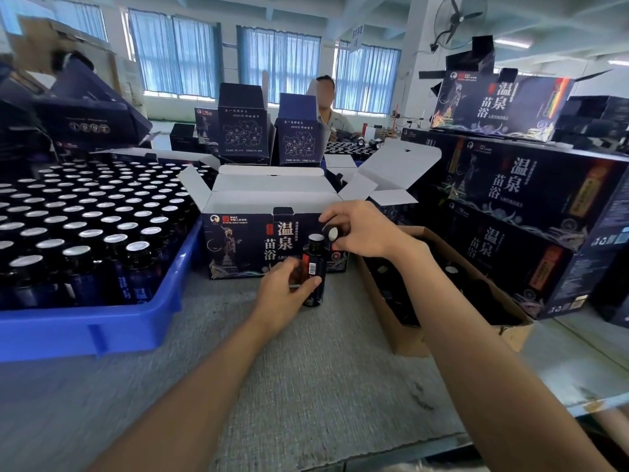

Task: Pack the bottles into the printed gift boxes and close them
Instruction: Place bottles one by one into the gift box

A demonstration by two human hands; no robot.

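Your left hand (285,296) grips a dark bottle (315,267) upright at the centre of the frame, just in front of the open printed gift box (238,247). Your right hand (362,229) pinches a small black cap-like piece (332,232) just beside the bottle's neck. A blue tray (102,323) of bottles sits on the surface at left.

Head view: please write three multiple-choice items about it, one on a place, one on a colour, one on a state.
1. Where does the tray of bottles stand from the open gift box? A right B left C on top
2. The tray's colour? A red B green C blue
3. The gift box's top flaps are? A open B shut C taped
Key: 1 B, it sits at the box's left; 2 C, its wall is blue; 3 A, the white flaps stand up.
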